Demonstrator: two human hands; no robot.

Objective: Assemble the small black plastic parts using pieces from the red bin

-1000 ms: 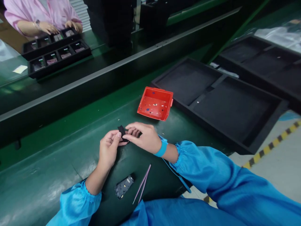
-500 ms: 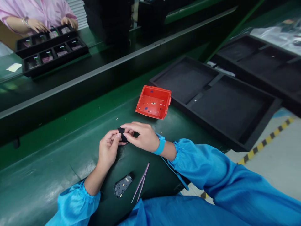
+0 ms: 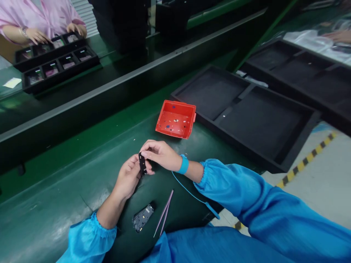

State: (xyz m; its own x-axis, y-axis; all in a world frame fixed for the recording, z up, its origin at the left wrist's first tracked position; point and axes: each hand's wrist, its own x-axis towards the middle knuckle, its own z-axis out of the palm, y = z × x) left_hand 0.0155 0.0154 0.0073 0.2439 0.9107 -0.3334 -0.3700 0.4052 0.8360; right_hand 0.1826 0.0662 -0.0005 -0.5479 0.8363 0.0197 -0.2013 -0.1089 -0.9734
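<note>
A small, narrow black part (image 3: 142, 163) with light specks along it is held edge-up between both hands; its exact kind I cannot make out. My left hand (image 3: 128, 178) grips its lower left side with thumb and fingers. From the right, my right hand (image 3: 159, 155) pinches its upper end. Nearer my body, a dark circuit board (image 3: 143, 217) with a silvery patch lies flat on the green mat (image 3: 68, 186). To the right of the board rest pink tweezers (image 3: 164, 212), their tips toward me.
Beyond my hands stands a red bin (image 3: 175, 122) with tiny scraps inside. Large black trays (image 3: 263, 120) lie to the right. Across a metal-edged divider (image 3: 131, 75), a person in pink (image 3: 41, 18) works over black compartment trays (image 3: 61, 69). A blue wrist strap cord (image 3: 196, 195) hangs from my right wrist.
The black part has been turned in my hands, from its broader face to a narrow, speckled side. My right hand has shifted slightly left. The board and tweezers stay put.
</note>
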